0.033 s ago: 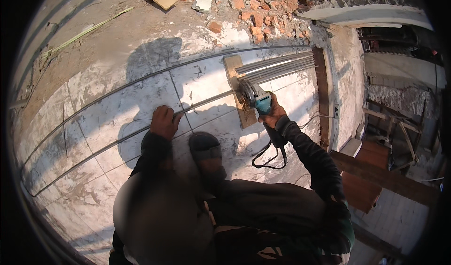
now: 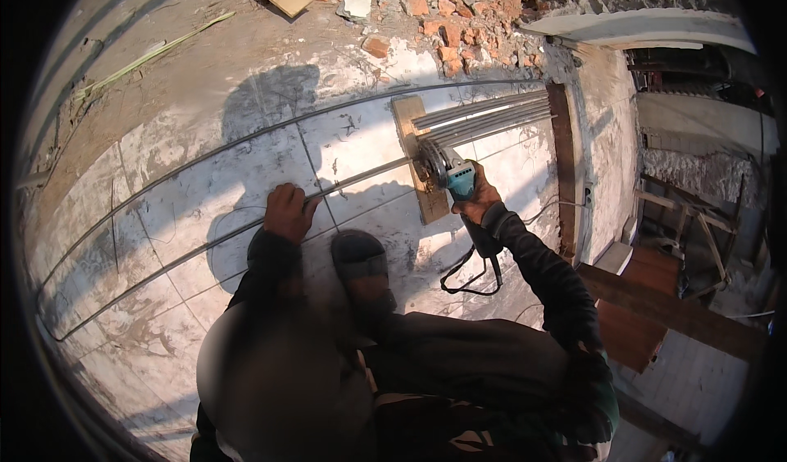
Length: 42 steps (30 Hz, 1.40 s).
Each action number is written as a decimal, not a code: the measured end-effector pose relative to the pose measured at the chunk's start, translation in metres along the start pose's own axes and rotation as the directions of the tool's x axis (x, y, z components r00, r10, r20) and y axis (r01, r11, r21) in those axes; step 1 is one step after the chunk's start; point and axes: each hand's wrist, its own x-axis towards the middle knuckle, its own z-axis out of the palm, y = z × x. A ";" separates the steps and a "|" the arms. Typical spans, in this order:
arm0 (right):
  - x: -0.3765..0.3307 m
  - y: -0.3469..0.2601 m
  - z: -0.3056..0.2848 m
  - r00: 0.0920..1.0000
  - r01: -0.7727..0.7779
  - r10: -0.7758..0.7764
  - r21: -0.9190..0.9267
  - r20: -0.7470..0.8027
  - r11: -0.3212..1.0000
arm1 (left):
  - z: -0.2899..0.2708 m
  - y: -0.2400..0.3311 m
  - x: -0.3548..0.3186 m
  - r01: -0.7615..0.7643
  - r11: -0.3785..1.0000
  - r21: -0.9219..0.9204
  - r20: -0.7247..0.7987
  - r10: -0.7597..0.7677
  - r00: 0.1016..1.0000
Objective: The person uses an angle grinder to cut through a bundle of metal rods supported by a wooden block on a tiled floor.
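Gripping the teal angle grinder (image 2: 461, 181), the right hand (image 2: 480, 200) has its fingers wrapped round the body; the left hand (image 2: 287, 213) closes its fingers over a long metal rod (image 2: 365, 176). Just left of the right fingers, the grinder's disc sits at the rod, over a wooden board (image 2: 434, 208). Ahead of those fingers lie parallel rods (image 2: 484, 118); farther ahead, brick rubble (image 2: 447, 36). Since the earlier frame, hands, grinder and rod look practically unmoved.

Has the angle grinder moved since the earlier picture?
No: the angle grinder shows no visible shift against the wooden board.
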 end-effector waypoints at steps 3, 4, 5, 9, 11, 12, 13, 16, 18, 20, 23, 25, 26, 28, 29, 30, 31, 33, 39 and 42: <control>-0.004 -0.002 -0.002 1.000 -0.016 0.017 -0.019 0.003 1.000 | -0.004 0.001 0.000 0.020 1.000 0.022 0.048 -0.022 0.999; -0.006 -0.008 -0.004 1.000 -0.029 0.030 -0.033 0.006 0.999 | -0.003 0.000 -0.001 0.021 1.000 0.011 0.044 -0.022 0.999; -0.004 0.000 -0.001 1.000 0.000 0.000 -0.002 -0.002 1.000 | -0.002 -0.001 -0.001 0.022 1.000 0.000 0.039 -0.022 0.999; 0.000 0.009 -0.001 0.999 0.038 -0.038 0.091 -0.001 0.995 | 0.001 0.001 0.003 0.015 1.000 0.001 0.056 -0.015 0.998; 0.000 -0.011 -0.008 1.000 -0.012 0.012 -0.042 0.003 0.999 | -0.003 -0.003 -0.002 0.045 0.997 0.060 0.100 -0.051 0.994; 0.003 -0.020 -0.005 1.000 -0.021 0.023 -0.100 0.015 0.995 | -0.006 -0.003 -0.003 0.045 0.998 0.041 0.068 -0.048 0.997; 0.004 -0.013 -0.005 1.000 0.028 -0.028 -0.014 0.000 1.000 | -0.005 -0.001 -0.001 0.042 0.999 0.025 0.038 -0.043 0.998; 0.004 -0.001 -0.006 0.999 0.046 -0.046 -0.001 -0.012 0.999 | -0.004 0.000 0.000 0.039 0.999 0.007 0.025 -0.039 0.999; 0.001 -0.005 -0.003 0.997 0.079 -0.080 0.270 -0.008 0.960 | -0.003 -0.001 -0.003 0.057 0.998 0.023 0.018 -0.057 0.998; 0.006 0.012 0.004 0.991 0.131 -0.131 0.386 -0.027 0.913 | 0.003 -0.003 -0.007 0.041 0.998 0.047 0.029 -0.043 0.999; 0.021 0.030 0.019 0.993 0.116 -0.120 0.446 -0.020 0.888 | -0.004 -0.009 -0.011 0.043 0.997 0.063 0.000 -0.043 0.999; 0.008 0.010 0.009 0.995 0.088 -0.095 0.416 -0.004 0.905 | -0.002 -0.001 -0.017 0.086 0.996 -0.012 0.006 -0.086 0.996; 0.015 0.017 0.014 0.988 0.143 -0.152 0.470 -0.018 0.871 | -0.004 -0.004 -0.019 0.093 0.996 0.005 0.019 -0.093 0.996; 0.024 0.043 0.017 0.968 0.243 -0.235 0.551 -0.086 0.798 | 0.001 -0.001 -0.012 0.084 0.996 0.001 0.042 -0.084 0.996; 0.024 0.047 0.015 0.980 0.188 -0.190 0.549 -0.054 0.814 | 0.005 -0.002 -0.010 0.060 0.998 0.002 0.008 -0.060 0.998; 0.023 0.043 0.006 0.991 0.127 -0.131 0.530 -0.031 0.839 | 0.009 0.000 -0.006 0.038 0.999 -0.021 -0.034 -0.039 0.999; 0.025 0.041 0.006 0.983 0.179 -0.182 0.455 -0.036 0.872 | 0.007 -0.003 -0.007 0.031 0.999 -0.013 -0.054 -0.031 0.998; 0.023 0.020 -0.003 0.987 0.157 -0.160 0.324 -0.020 0.933 | 0.007 -0.004 -0.003 0.046 0.999 -0.010 -0.048 -0.046 0.998; 0.025 -0.012 -0.004 0.994 0.108 -0.110 0.197 -0.001 0.974 | -0.003 -0.001 0.000 0.054 0.998 0.014 0.025 -0.054 0.998; 0.024 -0.018 -0.004 0.996 0.088 -0.089 0.168 -0.001 0.982 | -0.001 0.000 0.000 0.042 0.999 0.028 0.035 -0.043 0.998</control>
